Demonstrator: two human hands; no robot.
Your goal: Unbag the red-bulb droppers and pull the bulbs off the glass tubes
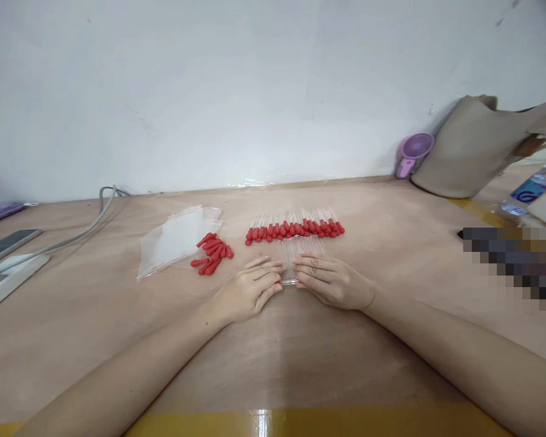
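Note:
Low at the centre, a clear glass dropper tube [290, 282] lies sideways between my two hands. My left hand [255, 288] is closed at its left end, where a speck of red rubber bulb [278, 282] shows between thumb and fingers. Closed on the tube's right end is my right hand [332, 282], palm down. Just beyond the fingertips lies a row of bare glass tubes [295, 252], partly covered by my hands. Behind them sits a row of droppers with red bulbs [295, 229], tubes pointing away. Loose red rubber bulbs [213, 250] are heaped left of these.
Clear plastic bags [173, 237] lie behind the loose bulbs. A cable [86, 230] and a phone [11, 243] are at the left. Against the wall at right stand a purple hand fan [414, 149] and a beige bag [464, 149], with a bottle [534, 185] beyond.

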